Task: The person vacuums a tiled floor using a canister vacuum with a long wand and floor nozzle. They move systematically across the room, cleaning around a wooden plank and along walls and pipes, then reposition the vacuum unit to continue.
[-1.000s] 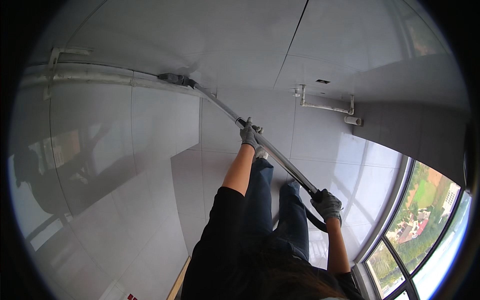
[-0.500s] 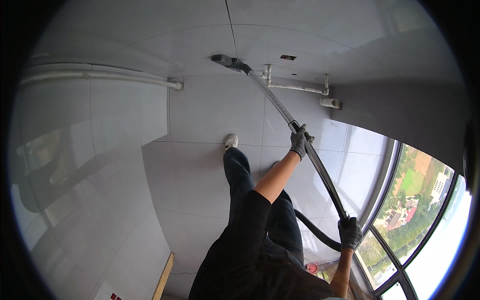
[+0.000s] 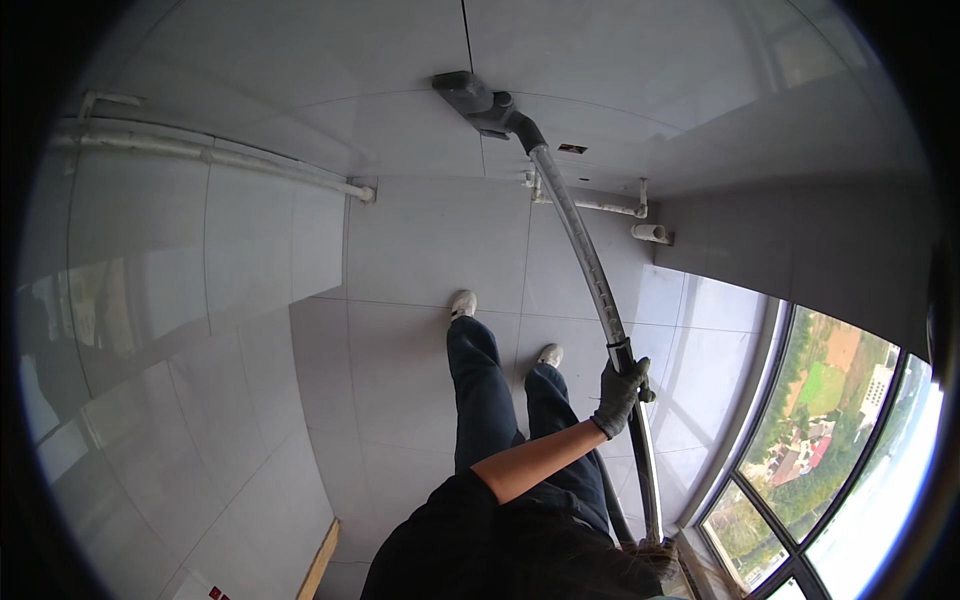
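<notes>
My left hand (image 3: 622,392), in a dark grey glove, is closed round the long metal wand (image 3: 580,240) of a vacuum cleaner, just below a black collar. The wand slants up and away from me. At its far end the dark vacuum floor head (image 3: 465,95) is up against the grey panelled wall, over a vertical panel seam. A black hose (image 3: 612,498) shows beside my leg near the wand's lower end. My right hand is out of sight; the wand's near end is hidden by my body and hair.
A white pipe (image 3: 270,165) runs along the left wall. Below the far wall's socket opening (image 3: 573,149) are more white pipes (image 3: 600,206) and a capped pipe stub (image 3: 652,233). A large window (image 3: 830,400) stands at right. A wooden strip (image 3: 322,560) lies at lower left.
The floor head has moved higher up the wall, and the wand stands steeper. My left hand has come closer and lower with it. My right hand, on the wand's near end before, has left view.
</notes>
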`<state>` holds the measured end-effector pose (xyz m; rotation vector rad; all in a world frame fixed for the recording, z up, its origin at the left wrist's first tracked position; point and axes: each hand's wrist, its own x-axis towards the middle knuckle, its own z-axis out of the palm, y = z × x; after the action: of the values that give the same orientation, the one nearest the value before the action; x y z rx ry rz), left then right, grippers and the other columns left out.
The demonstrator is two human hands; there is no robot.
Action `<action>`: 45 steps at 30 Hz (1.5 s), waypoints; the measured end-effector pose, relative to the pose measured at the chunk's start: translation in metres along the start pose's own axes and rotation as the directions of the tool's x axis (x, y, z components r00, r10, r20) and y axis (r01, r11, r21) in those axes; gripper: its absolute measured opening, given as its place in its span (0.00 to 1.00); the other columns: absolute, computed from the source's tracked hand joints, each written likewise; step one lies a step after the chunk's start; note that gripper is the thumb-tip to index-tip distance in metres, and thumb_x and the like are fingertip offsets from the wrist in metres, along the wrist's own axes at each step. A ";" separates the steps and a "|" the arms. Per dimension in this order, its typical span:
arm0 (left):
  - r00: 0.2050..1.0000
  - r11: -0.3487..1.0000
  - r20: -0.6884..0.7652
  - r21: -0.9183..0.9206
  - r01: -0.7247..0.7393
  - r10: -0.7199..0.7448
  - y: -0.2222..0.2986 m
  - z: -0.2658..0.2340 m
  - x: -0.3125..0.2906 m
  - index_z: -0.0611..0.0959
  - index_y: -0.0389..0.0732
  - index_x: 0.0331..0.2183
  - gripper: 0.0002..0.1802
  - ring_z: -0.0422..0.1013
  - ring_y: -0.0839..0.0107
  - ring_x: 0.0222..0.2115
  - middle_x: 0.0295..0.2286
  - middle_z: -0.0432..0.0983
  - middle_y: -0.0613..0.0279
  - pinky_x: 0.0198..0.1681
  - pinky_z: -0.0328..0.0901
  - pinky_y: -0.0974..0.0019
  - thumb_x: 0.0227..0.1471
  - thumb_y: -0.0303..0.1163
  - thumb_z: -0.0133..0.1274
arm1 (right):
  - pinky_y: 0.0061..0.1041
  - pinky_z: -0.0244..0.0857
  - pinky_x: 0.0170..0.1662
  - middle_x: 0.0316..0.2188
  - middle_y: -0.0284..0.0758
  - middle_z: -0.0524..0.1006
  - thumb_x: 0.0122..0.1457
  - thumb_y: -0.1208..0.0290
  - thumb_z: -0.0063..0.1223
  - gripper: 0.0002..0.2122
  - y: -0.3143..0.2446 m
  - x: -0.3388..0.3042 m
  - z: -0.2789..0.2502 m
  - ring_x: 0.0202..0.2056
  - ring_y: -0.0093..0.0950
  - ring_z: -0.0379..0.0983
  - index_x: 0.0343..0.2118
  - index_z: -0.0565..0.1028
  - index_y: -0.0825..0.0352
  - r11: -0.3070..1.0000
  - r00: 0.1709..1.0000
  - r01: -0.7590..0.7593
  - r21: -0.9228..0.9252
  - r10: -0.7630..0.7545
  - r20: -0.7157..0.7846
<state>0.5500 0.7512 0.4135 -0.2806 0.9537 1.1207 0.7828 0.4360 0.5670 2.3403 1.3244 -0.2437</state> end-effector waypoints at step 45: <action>0.893 0.887 0.410 0.320 -0.333 0.187 0.039 0.018 -0.106 0.62 0.40 0.39 0.20 0.65 0.74 0.11 0.13 0.65 0.65 0.15 0.63 0.69 0.51 0.23 0.57 | 0.38 0.67 0.30 0.24 0.37 0.74 0.45 0.63 0.62 0.17 -0.037 -0.035 0.131 0.24 0.33 0.71 0.33 0.69 0.67 0.711 0.936 -0.328 0.622 0.158 0.313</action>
<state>0.5145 0.7123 0.5153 0.3861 0.8630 1.1537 0.7409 0.3665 0.4526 2.9064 0.8644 -1.0366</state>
